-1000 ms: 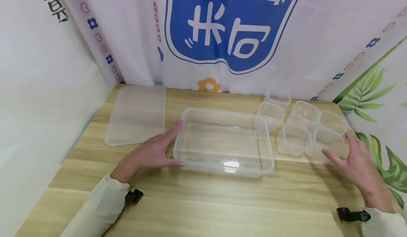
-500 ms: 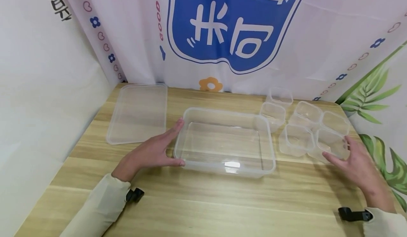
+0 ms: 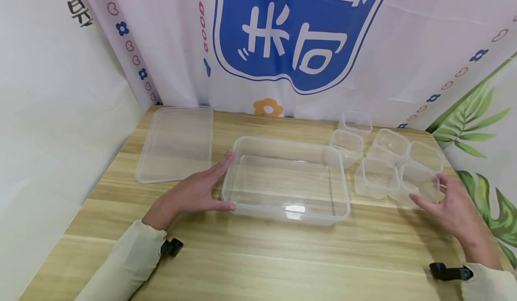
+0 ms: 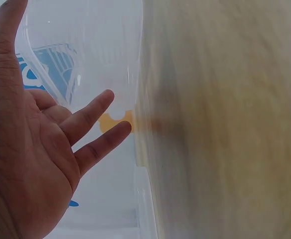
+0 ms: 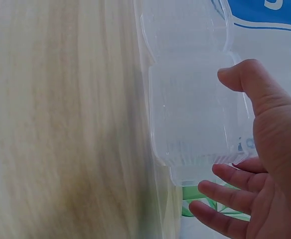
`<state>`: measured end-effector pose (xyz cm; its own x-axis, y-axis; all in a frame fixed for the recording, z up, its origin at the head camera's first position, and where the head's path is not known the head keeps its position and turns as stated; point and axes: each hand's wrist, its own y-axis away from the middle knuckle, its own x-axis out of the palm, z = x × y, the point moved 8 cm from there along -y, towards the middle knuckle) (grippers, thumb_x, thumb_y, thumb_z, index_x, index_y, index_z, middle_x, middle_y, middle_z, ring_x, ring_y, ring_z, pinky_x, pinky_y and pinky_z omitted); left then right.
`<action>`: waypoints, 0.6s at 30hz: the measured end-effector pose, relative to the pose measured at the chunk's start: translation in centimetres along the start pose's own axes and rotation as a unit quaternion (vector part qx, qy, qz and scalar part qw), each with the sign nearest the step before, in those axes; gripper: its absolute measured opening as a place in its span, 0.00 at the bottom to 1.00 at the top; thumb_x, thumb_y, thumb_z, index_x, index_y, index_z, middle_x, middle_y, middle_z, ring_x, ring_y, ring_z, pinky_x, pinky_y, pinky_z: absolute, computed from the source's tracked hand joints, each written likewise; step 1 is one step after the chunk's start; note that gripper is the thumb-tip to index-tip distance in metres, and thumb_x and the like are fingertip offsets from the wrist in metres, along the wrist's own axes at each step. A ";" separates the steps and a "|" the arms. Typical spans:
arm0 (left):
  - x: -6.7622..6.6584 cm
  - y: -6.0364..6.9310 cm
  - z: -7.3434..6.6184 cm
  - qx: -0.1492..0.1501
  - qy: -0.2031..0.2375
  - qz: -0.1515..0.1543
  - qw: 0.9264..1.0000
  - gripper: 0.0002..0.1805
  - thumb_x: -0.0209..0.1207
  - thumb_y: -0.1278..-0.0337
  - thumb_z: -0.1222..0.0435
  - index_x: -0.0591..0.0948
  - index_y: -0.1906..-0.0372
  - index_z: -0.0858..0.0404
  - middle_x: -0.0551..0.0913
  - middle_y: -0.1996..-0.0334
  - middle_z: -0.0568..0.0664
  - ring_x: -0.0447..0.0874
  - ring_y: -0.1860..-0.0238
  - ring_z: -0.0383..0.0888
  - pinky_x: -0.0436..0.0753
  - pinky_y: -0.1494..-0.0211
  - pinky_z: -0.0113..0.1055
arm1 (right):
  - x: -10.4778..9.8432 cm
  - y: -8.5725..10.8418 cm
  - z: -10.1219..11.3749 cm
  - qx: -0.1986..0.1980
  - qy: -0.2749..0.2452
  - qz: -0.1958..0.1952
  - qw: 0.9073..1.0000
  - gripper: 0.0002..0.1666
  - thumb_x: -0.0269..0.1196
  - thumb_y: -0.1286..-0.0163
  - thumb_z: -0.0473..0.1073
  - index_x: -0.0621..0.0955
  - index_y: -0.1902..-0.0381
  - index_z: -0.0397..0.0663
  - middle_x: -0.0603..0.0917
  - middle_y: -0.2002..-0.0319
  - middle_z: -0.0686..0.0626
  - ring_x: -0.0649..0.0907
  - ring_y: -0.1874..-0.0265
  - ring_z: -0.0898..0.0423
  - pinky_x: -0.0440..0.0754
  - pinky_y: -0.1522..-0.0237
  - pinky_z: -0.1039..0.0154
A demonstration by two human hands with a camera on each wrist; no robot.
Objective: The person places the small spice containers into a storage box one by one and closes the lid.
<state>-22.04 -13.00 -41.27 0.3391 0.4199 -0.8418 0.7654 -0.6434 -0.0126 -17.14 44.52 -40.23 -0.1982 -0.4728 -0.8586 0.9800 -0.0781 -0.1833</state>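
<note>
A large clear rectangular box (image 3: 282, 182) stands on the wooden table. At its left end is my left hand (image 3: 187, 198), thumb by the near corner and fingertips by the far one; the left wrist view shows this hand (image 4: 41, 154) with two fingers extended beside the clear plastic (image 4: 100, 35). My right hand (image 3: 460, 209) is at the nearest right cup (image 3: 420, 186) of several small clear ones. In the right wrist view the thumb of this hand (image 5: 265, 149) lies over the cup's (image 5: 195, 109) edge, other fingers spread along its side; whether they touch is unclear.
A flat translucent lid (image 3: 175, 144) lies at the back left. More small cups stand at the right: two (image 3: 346, 146) just beyond the box's right end, others (image 3: 377, 180) beside the right hand's cup. A printed curtain (image 3: 161, 32) hangs behind the table.
The right fingers have bent slightly inward behind the cup's right side. The left hand, box, lid and cups stay in place; the view has shifted slightly.
</note>
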 end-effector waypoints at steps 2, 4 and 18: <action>0.0 0.0 0.0 -0.001 0.001 0.001 1.000 0.69 0.64 0.49 0.28 0.34 0.16 0.49 0.34 0.17 0.43 0.55 0.23 0.55 0.66 0.28 0.54 | 0.0 0.0 0.0 0.004 -0.008 0.003 1.000 0.48 0.73 0.33 0.49 0.62 0.35 0.18 0.69 0.44 0.17 0.72 0.49 0.20 0.69 0.53 0.25; 0.0 0.1 0.0 -0.002 -0.001 0.000 1.000 0.69 0.63 0.49 0.27 0.34 0.16 0.48 0.34 0.17 0.43 0.55 0.23 0.54 0.66 0.28 0.54 | 0.1 0.1 0.0 0.012 -0.017 0.005 1.000 0.50 0.73 0.33 0.48 0.60 0.32 0.18 0.68 0.42 0.16 0.71 0.47 0.18 0.69 0.52 0.24; 0.0 0.0 0.1 -0.001 0.015 0.003 1.000 0.69 0.65 0.49 0.29 0.34 0.16 0.49 0.34 0.17 0.44 0.50 0.21 0.52 0.62 0.26 0.53 | -0.7 0.8 -0.3 0.063 -0.034 -0.001 0.997 0.56 0.71 0.31 0.50 0.52 0.25 0.23 0.65 0.36 0.17 0.69 0.44 0.14 0.67 0.48 0.23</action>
<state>-22.09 -13.04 -41.35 0.3604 0.4345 -0.8254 0.7647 -0.6444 -0.0054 -16.19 45.04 -39.93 -0.2035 -0.5310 -0.8226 0.9749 -0.1876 -0.1201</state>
